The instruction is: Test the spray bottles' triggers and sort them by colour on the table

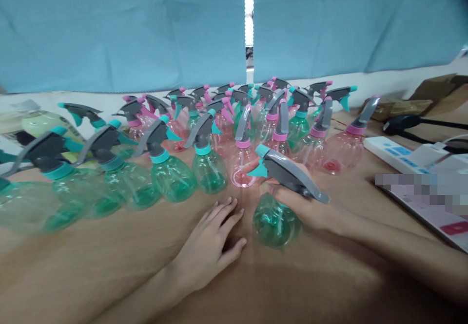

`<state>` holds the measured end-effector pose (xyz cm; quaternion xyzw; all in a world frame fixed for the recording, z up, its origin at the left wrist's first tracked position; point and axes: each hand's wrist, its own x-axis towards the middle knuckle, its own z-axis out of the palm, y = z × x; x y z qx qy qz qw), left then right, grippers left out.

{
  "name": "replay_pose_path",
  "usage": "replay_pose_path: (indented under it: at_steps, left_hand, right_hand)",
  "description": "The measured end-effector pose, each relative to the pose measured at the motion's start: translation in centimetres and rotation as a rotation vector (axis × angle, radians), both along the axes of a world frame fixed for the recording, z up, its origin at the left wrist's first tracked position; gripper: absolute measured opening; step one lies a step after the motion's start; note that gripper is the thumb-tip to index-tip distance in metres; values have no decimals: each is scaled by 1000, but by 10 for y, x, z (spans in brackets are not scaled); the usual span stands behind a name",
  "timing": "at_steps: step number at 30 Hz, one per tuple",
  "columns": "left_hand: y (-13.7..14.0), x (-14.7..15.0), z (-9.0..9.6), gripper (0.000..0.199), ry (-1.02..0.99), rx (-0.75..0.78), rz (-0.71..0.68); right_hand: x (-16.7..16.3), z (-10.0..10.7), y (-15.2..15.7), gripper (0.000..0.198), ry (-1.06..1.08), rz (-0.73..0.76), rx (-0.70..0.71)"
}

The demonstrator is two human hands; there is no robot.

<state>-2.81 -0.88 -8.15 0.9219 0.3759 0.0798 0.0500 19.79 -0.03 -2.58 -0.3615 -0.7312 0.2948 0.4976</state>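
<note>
My right hand (298, 200) is closed around the neck of a green spray bottle (276, 222), just under its grey and teal trigger head. The bottle leans slightly; whether its base touches the table I cannot tell. My left hand (211, 236) lies on the wooden table (120, 270) with fingers spread, holding nothing, to the left of that bottle. Just beyond both hands stands a pink spray bottle (243, 168). A green spray bottle (209, 170) is the nearest of the row on the left.
More green bottles (131, 187) line the left side, and pink ones (341, 151) stand at the right. Several mixed bottles crowd behind. At the right lie a white power strip (395, 153), a dark-edged device (420, 212) and black headphones (398, 125). A blue curtain (146, 31) hangs behind.
</note>
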Motion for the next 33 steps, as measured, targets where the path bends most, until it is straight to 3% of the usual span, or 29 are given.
replay_pose_path:
  at_steps: [9, 16, 33]
  left_hand:
    - [0, 0, 0, 50, -36, 1, 3]
    - [-1, 0, 1, 51, -32, -2, 9]
    - [0, 1, 1, 51, -23, -4, -5]
  right_hand:
    - [1, 3, -1, 37, -44, -6, 41]
    - [1, 8, -1, 12, -96, -78, 68]
    - [2, 8, -3, 14, -56, -22, 40]
